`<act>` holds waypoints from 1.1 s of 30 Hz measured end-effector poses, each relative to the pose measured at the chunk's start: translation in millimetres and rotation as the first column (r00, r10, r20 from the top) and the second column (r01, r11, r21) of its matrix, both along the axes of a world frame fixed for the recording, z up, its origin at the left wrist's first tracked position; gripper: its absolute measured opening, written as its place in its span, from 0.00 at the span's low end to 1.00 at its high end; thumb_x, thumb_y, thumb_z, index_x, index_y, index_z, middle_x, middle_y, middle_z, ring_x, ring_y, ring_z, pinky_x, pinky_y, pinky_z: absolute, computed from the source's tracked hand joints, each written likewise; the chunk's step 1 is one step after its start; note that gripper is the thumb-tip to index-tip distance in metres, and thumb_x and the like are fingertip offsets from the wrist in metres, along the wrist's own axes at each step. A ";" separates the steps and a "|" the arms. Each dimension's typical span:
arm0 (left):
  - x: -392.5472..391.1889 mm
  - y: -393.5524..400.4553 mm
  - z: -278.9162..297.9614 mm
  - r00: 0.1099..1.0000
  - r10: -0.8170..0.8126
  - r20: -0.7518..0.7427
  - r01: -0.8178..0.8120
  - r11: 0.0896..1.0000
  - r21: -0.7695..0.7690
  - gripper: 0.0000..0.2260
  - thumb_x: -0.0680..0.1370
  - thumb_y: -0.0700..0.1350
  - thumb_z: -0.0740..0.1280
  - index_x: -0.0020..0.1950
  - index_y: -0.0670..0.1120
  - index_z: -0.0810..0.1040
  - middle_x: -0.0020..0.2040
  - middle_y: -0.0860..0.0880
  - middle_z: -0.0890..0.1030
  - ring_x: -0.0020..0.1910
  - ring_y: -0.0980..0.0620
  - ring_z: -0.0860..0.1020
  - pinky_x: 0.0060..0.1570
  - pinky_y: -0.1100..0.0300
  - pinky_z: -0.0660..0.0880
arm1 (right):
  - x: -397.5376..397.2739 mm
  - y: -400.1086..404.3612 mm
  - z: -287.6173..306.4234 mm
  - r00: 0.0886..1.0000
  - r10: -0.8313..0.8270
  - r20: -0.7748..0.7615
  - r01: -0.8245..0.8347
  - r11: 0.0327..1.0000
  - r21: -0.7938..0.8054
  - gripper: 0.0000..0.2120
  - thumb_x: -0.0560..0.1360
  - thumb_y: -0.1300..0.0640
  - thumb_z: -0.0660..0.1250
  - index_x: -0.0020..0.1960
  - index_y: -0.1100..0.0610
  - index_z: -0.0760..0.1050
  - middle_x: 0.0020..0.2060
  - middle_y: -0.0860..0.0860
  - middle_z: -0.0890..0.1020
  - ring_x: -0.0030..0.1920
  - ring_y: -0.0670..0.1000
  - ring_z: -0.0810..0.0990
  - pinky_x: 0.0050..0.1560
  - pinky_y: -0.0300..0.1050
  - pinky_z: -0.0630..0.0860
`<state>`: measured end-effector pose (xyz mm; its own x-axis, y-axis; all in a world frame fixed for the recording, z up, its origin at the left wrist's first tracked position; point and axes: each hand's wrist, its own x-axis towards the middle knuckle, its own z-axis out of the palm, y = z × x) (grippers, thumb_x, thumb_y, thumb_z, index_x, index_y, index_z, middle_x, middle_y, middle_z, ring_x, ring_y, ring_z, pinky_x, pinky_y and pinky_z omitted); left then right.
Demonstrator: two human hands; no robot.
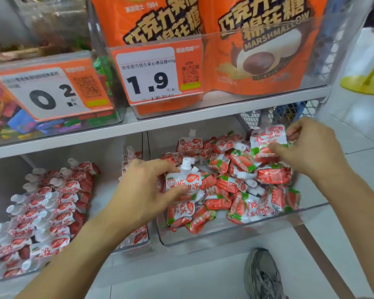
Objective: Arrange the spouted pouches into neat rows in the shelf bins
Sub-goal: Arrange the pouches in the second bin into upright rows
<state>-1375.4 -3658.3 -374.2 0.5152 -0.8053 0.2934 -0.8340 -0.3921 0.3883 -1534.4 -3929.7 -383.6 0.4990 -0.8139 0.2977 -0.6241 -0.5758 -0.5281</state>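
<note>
Red-and-white spouted pouches lie in a loose heap (pixel 235 182) in the clear right bin (pixel 225 236) on the lower shelf. In the left bin (pixel 134 244) pouches stand in neat rows (pixel 45 203), spouts pointing up and left. My left hand (pixel 145 193) pinches one upright pouch (pixel 183 182) at the heap's left side, its white cap on top. My right hand (pixel 311 147) holds another pouch (pixel 267 141) lifted above the heap's far right corner.
The shelf above carries orange marshmallow bags (pixel 257 50) behind a 1.9 price tag (pixel 151 72), and a bin of small coloured candies (pixel 20 124) with a 0.2 tag. A wire mesh panel (pixel 289 113) closes the shelf's right end. My shoe (pixel 262 275) is on the white floor.
</note>
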 end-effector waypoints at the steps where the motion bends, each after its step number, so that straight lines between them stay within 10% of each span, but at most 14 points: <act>1: 0.9 -0.4 -1.0 1.000 -0.007 -0.012 0.007 1.000 -0.008 0.17 0.67 0.61 0.74 0.50 0.53 0.84 0.45 0.58 0.83 0.38 0.63 0.73 0.47 0.74 0.65 | 4.8 1.5 -0.1 1.000 -0.002 -0.014 0.002 1.000 -0.013 0.19 0.66 0.53 0.79 0.50 0.56 0.74 0.47 0.55 0.79 0.50 0.57 0.76 0.49 0.48 0.72; 5: 4.0 0.2 -1.5 0.997 -0.040 -0.058 0.040 0.999 -0.005 0.21 0.68 0.67 0.71 0.51 0.53 0.84 0.46 0.60 0.82 0.45 0.63 0.78 0.46 0.76 0.71 | 30.3 39.9 4.6 0.979 0.195 0.059 -0.181 0.965 -0.189 0.17 0.68 0.57 0.77 0.54 0.56 0.76 0.49 0.52 0.75 0.51 0.54 0.75 0.49 0.47 0.73; 10: 6.1 5.2 0.6 0.999 0.007 -0.054 -0.011 0.996 -0.083 0.21 0.67 0.68 0.69 0.49 0.54 0.83 0.45 0.62 0.81 0.47 0.66 0.77 0.46 0.78 0.69 | 55.0 74.6 -13.4 0.681 0.724 -0.109 -0.638 0.659 0.399 0.15 0.68 0.44 0.77 0.50 0.50 0.79 0.38 0.44 0.82 0.36 0.41 0.80 0.42 0.43 0.81; 15: -0.3 8.1 8.8 0.986 0.105 -0.131 -0.123 0.982 -0.141 0.12 0.62 0.59 0.73 0.41 0.58 0.77 0.35 0.69 0.76 0.42 0.74 0.73 0.40 0.80 0.66 | 77.2 91.7 -42.7 0.593 0.760 -0.266 -0.690 0.650 0.319 0.32 0.58 0.24 0.69 0.53 0.44 0.76 0.40 0.41 0.81 0.38 0.41 0.79 0.41 0.48 0.81; 21: -2.0 7.2 5.4 0.965 0.201 -0.170 -0.220 0.970 -0.103 0.14 0.65 0.47 0.80 0.38 0.56 0.75 0.28 0.66 0.76 0.33 0.71 0.73 0.32 0.75 0.67 | 73.0 87.1 -34.4 0.540 0.800 -0.262 -0.673 0.597 0.437 0.32 0.62 0.38 0.79 0.62 0.45 0.73 0.47 0.40 0.78 0.45 0.41 0.77 0.44 0.43 0.77; 25: -2.6 2.5 3.2 0.961 0.244 -0.133 -0.258 0.961 -0.102 0.12 0.67 0.49 0.79 0.39 0.54 0.76 0.31 0.64 0.75 0.36 0.68 0.75 0.33 0.70 0.69 | 52.3 61.2 -22.3 0.643 0.766 -0.013 -0.629 0.537 0.563 0.12 0.65 0.56 0.81 0.43 0.44 0.81 0.33 0.43 0.81 0.34 0.44 0.79 0.43 0.55 0.80; 33: -16.2 -7.3 1.4 0.992 0.121 -0.024 -0.115 0.978 0.171 0.14 0.69 0.60 0.74 0.46 0.54 0.77 0.37 0.58 0.77 0.37 0.59 0.71 0.37 0.62 0.67 | 28.2 66.3 -24.8 0.417 0.908 -0.029 -0.644 0.318 0.695 0.08 0.72 0.55 0.77 0.51 0.50 0.85 0.44 0.44 0.87 0.47 0.44 0.85 0.56 0.53 0.80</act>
<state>-1391.6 -3665.5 -372.8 0.6172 -0.7745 0.1386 -0.7651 -0.5496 0.3356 -1506.2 -3863.3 -408.4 0.9234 0.1137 -0.3667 -0.2277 -0.6067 -0.7616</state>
